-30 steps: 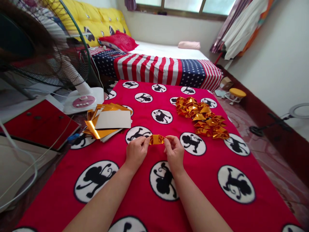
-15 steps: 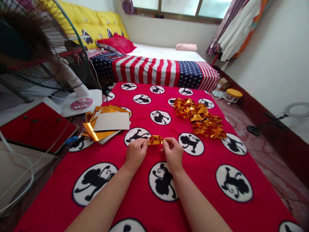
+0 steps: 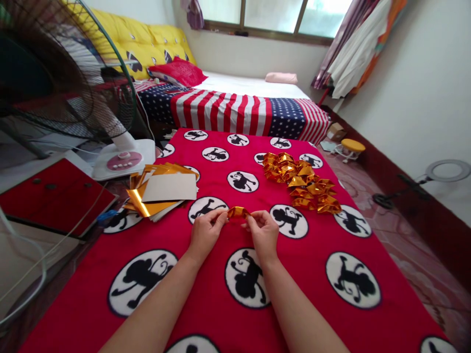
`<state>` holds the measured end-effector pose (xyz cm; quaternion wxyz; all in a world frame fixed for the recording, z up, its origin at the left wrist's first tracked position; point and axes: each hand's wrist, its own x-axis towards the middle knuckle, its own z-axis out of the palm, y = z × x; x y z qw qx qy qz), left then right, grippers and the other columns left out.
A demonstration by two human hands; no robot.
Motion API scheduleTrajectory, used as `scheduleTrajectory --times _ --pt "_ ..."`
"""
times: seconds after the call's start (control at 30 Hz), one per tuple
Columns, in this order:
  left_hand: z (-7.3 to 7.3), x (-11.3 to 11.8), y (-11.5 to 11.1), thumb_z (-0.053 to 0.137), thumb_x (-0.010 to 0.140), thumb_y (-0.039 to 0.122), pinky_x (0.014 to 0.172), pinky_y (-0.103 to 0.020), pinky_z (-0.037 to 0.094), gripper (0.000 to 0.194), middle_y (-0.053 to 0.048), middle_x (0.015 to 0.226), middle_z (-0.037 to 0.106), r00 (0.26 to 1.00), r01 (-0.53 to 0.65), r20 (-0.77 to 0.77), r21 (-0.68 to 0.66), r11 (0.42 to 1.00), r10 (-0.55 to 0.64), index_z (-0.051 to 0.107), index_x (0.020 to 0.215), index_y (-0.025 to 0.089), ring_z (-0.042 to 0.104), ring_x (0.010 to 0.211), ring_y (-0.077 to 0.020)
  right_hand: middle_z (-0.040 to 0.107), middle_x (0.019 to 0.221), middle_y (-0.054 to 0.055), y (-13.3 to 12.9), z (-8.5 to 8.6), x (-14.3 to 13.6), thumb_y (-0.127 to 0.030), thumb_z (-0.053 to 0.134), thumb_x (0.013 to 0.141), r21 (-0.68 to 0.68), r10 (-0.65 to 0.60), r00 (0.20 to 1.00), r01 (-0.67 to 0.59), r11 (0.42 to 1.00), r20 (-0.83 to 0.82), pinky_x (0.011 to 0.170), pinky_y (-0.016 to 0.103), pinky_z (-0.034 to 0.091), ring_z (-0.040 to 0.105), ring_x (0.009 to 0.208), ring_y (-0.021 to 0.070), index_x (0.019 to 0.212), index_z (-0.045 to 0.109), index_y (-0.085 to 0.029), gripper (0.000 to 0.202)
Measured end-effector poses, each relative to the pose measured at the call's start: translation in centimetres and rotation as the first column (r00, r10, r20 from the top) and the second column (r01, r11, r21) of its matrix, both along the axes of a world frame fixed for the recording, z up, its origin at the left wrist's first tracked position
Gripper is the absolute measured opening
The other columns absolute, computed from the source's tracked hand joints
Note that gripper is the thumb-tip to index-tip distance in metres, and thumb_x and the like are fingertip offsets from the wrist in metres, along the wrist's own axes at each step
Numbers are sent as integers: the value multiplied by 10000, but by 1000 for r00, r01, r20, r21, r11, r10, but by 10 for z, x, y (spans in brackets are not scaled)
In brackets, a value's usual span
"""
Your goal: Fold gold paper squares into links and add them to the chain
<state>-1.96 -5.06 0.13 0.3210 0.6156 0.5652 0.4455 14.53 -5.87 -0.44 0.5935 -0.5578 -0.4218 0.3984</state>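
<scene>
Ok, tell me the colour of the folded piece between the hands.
The folded piece is shiny orange-gold, seen best in the head view.

Your left forearm (image 3: 162,299) and your right forearm (image 3: 300,299) showed bare from the bottom edge of the frame, each tapering to a narrower wrist (image 3: 271,259); your left hand (image 3: 206,233) and right hand (image 3: 264,233), near the centre, were bare too.

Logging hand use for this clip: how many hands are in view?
2: the left hand pinches the left end of the folded gold paper, the right hand its right end. No others show.
</scene>
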Motion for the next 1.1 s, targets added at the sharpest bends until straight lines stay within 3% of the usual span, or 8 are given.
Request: scheduleTrajectory --times 0.17,0.33,0.5,0.67,0.87,1.1 --pt "-9 0 3 633 836 391 692 -287 556 307 -88 941 758 983 -3 182 6 1000 2 728 1020 165 711 785 -207 678 724 10 0 -2 0 -306 697 746 21 25 998 -24 999 -53 676 324 580 695 685 191 789 588 -198 159" --pt "-7 1 5 671 796 300 727 -277 549 225 -80 970 739 957 11 288 12 1000 -14 720 971 167 689 847 -196 699 813 28 1 -1 1 -216 683 729 62 55 998 -53 997 -36 737 319 569 696 760 185 829 606 -191 128" --pt "-3 -1 5 677 778 264 718 -269 531 101 -65 876 723 949 -1 314 61 998 -19 705 801 170 671 840 -189 713 870 41 1 1 0 -225 675 744 86 114 992 -109 990 -61 807 349 568 704 835 198 877 620 -194 147" --pt "0 -3 5 662 775 258 716 -269 521 140 -77 904 714 951 27 303 108 994 -59 668 665 172 665 881 -198 716 909 46 2 1 1 -234 676 749 108 112 991 -103 989 -76 856 370 560 697 880 202 886 635 -195 148" --pt "1 -4 4 651 780 238 733 -270 514 152 -74 894 700 950 63 298 108 992 -93 660 641 175 655 875 -192 706 903 44 2 2 3 -237 686 759 128 115 985 -98 987 -128 860 362 547 686 882 198 871 648 -197 124" --pt "0 -3 5 687 768 282 742 -267 519 120 -53 840 695 926 63 372 13 998 -63 668 752 164 655 834 -181 698 877 27 0 5 3 -238 699 768 133 131 988 -119 984 -87 783 312 549 673 826 175 905 661 -202 147"
